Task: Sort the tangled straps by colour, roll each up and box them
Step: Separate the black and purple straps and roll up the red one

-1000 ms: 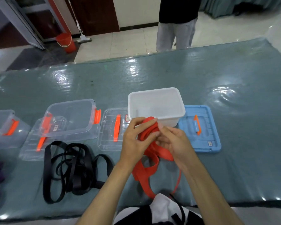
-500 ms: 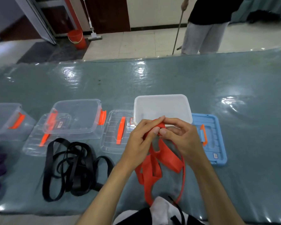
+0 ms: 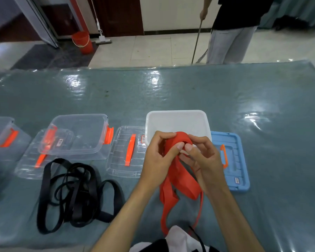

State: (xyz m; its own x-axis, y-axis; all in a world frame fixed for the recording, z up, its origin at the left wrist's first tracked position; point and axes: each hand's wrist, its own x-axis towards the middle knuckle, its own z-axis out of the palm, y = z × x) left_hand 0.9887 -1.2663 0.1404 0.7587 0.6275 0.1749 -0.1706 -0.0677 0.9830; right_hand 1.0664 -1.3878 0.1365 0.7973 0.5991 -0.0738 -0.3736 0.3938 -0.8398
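An orange strap (image 3: 178, 180) is gripped by both hands just in front of a white box (image 3: 176, 122) on the worktop (image 3: 244, 99); its upper end is pinched by the left hand (image 3: 157, 159) and the right hand (image 3: 201, 160), while loose loops hang below. A tangle of black straps (image 3: 75, 193) is seen lying to the left, near clear boxes (image 3: 76, 135) and a blue lid (image 3: 233, 160).
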